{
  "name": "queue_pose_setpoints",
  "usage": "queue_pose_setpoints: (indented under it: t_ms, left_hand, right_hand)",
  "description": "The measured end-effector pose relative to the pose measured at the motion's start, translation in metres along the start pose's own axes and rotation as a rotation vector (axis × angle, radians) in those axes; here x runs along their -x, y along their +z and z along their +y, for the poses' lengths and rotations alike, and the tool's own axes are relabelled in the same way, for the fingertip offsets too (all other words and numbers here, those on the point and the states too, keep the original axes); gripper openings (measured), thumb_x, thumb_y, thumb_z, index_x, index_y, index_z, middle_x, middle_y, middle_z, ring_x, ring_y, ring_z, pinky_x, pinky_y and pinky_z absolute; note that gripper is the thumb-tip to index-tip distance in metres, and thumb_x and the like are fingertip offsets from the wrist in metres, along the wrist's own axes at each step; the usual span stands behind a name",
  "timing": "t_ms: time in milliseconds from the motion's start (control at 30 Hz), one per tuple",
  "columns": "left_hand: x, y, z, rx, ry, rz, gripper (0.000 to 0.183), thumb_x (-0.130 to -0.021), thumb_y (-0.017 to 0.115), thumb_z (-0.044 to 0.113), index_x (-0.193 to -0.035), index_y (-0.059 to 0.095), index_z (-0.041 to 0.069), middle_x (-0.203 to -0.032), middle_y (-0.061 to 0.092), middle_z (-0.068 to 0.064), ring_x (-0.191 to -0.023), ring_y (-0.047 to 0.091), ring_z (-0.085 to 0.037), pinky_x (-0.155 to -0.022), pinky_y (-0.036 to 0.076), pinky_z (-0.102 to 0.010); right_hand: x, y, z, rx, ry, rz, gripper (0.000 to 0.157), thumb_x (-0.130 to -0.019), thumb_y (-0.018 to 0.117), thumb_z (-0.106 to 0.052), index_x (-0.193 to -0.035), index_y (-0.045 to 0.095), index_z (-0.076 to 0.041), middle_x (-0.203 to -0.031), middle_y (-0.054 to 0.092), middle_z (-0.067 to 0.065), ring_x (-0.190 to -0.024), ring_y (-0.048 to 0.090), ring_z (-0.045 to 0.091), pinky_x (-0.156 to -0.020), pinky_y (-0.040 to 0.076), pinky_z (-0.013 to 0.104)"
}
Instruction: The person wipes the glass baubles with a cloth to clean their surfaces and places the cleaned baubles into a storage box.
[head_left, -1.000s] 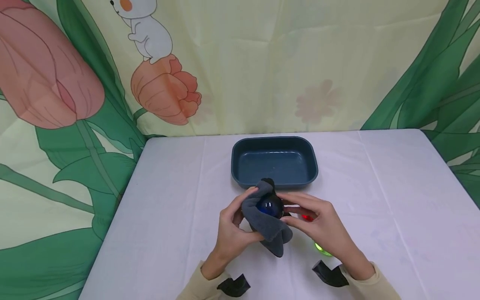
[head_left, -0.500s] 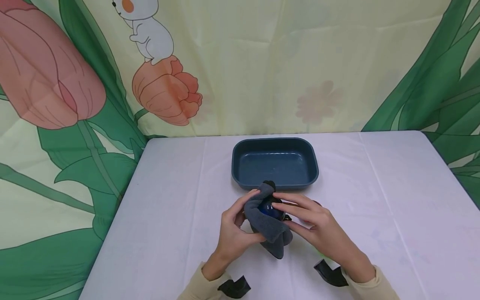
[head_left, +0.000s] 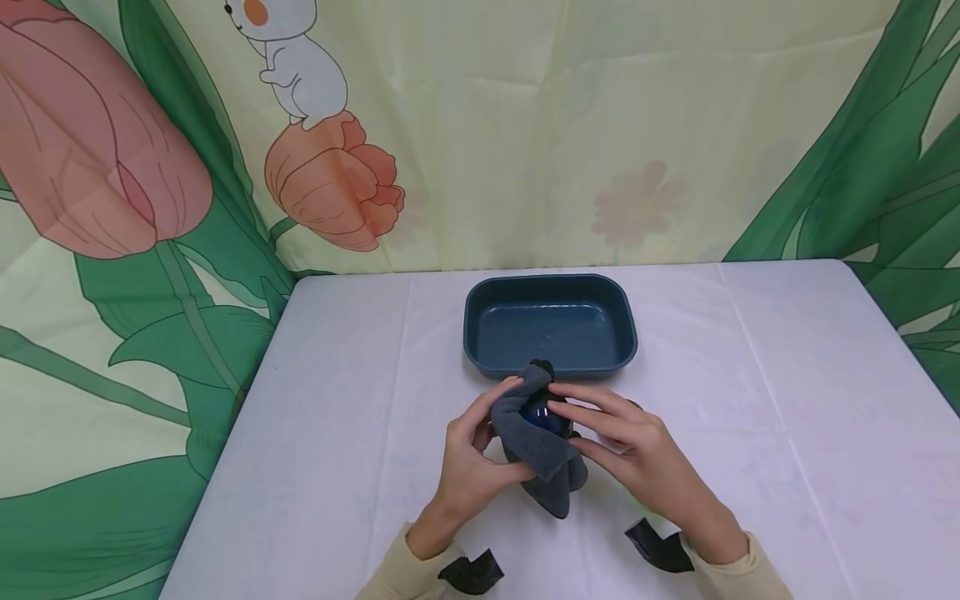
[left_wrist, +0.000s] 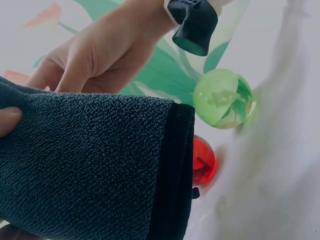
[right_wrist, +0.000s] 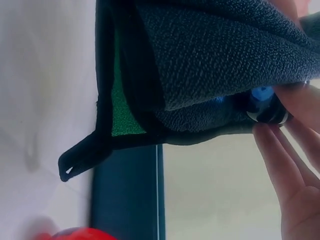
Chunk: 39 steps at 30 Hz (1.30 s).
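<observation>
In the head view, my left hand (head_left: 480, 462) grips a folded dark grey towel (head_left: 542, 450), thumb in front and fingers behind. A shiny dark blue ball (head_left: 542, 414) sits in the towel's fold, partly covered by it. My right hand (head_left: 637, 446) holds the ball from the right, its fingertips over the upper side and its thumb at the lower edge. From the right wrist, the ball (right_wrist: 267, 105) shows between towel and fingers. The towel (right_wrist: 210, 55) has a dark border and a corner loop, and a green patch shows inside its fold.
A dark blue rectangular tray (head_left: 551, 333) stands behind the hands on the white-covered table (head_left: 360, 400). The left wrist view shows a see-through green ball (left_wrist: 222, 97) and a red ball (left_wrist: 202, 160) on the table, mostly hidden from the head camera by my right hand.
My right hand's fingers have shifted left over the blue ball, covering more of it. The red ball has gone out of sight behind that hand. My left hand stays nearly still on the towel.
</observation>
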<state>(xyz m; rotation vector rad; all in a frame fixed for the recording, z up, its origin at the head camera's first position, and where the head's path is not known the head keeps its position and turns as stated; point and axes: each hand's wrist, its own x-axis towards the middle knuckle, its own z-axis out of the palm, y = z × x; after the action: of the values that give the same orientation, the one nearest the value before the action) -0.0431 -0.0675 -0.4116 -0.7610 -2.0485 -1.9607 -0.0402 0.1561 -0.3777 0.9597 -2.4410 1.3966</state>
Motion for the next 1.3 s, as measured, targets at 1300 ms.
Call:
queue_pose_setpoints:
  t_ms: [1300]
  left_hand:
    - [-0.0023, -0.0028, -0.0031, -0.01, 0.045, 0.02, 0.082, -0.065, 0.086, -0.011, -0.138, 0.052, -0.001, -0.137, 0.057, -0.021, -0.118, 0.063, -0.023, -0.093, 0.057, -0.031]
  right_hand:
    - [-0.0018, 0.0047, 0.0001, -0.018, 0.008, 0.064, 0.06, -0.074, 0.08, 0.01, -0.129, 0.067, -0.011, -0.137, 0.06, 0.008, -0.128, 0.055, 0.011, -0.09, 0.051, 0.011]
